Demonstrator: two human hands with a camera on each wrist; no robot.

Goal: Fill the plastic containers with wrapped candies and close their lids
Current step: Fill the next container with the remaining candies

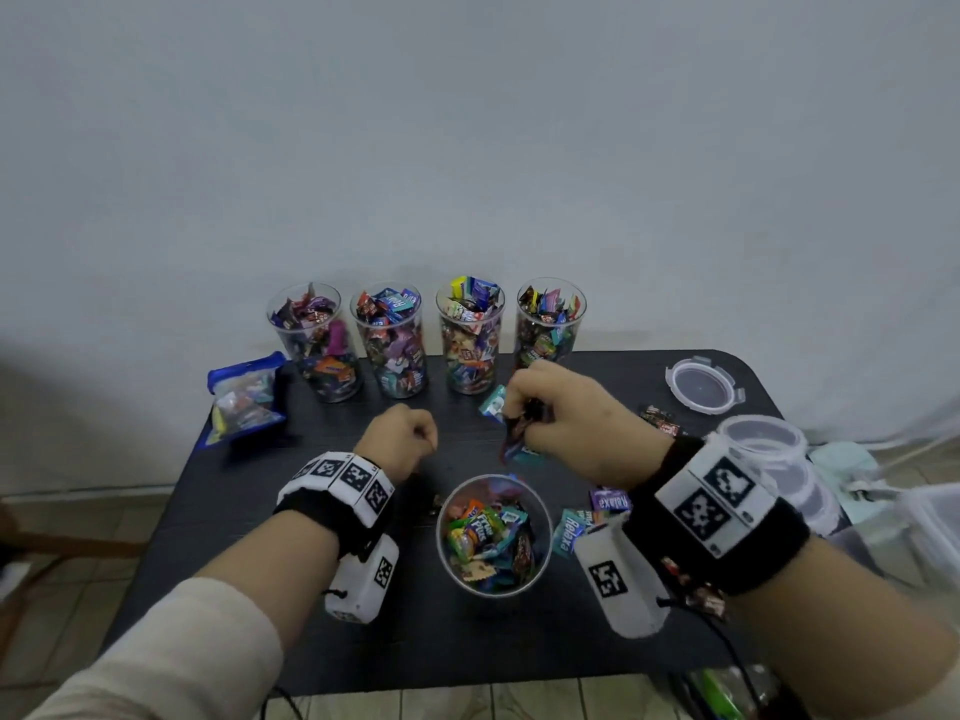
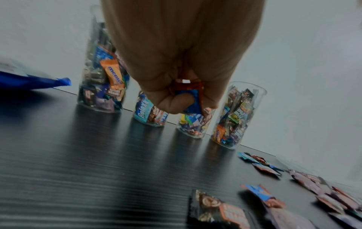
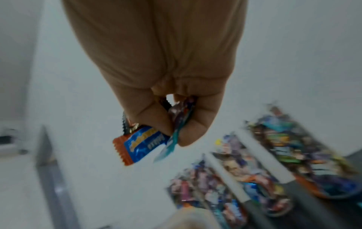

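Pinching several wrapped candies (image 3: 141, 145) in curled right hand (image 1: 571, 423), left hand (image 2: 182, 62) clutching candy (image 2: 192, 100) too

We hold both forearms forward from the near edge, each wrist strapped with a black band and white marker blocks. Our left hand (image 1: 402, 439) is a closed fist, knuckles up, fingers (image 2: 174, 100) and thumb pinching wrapped candies (image 2: 192, 99). Our right hand (image 1: 566, 413), farther and higher, is curled too, its fingers (image 3: 197, 124) and thumb clamping a bunch of wrapped sweets (image 3: 141, 145) that hangs below.
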